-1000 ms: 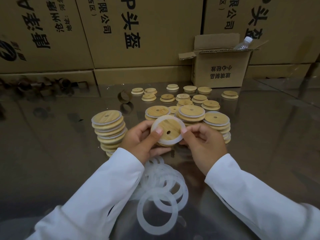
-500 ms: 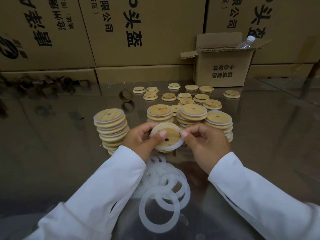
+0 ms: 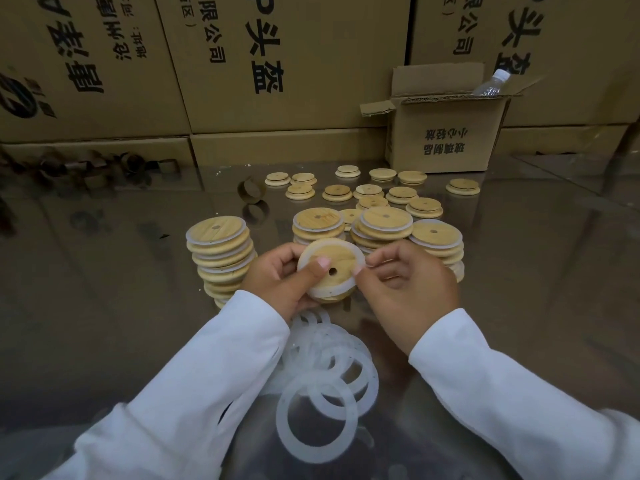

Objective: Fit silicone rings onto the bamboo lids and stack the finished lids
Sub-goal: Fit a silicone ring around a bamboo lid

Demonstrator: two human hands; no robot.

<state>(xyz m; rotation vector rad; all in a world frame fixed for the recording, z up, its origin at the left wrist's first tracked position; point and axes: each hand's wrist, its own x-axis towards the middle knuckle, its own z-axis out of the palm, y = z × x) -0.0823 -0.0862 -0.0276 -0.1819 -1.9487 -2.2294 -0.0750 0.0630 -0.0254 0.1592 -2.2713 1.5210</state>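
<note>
Head view. Reflective desk, cartons walling its far side.

- Lid: bamboo, round, small hole at centre; held above the desk at near centre, tilted toward the camera, with a ring lying round its face.
- Left hand: fingers curled behind the lid's left edge, thumb pressed on the face beside the hole.
- Right hand: thumb and forefinger pinching the ring at the lid's right edge; other fingers loosely curled.
- Loose rings: white, overlapping, in a heap on the desk just near of the hands.
- Ringed stacks: one tall stack left of the hands; three stacks just beyond and right.
- Bare lids: scattered singly, farther back.
- Open box: far right, a bottle sticking out of it.
</note>
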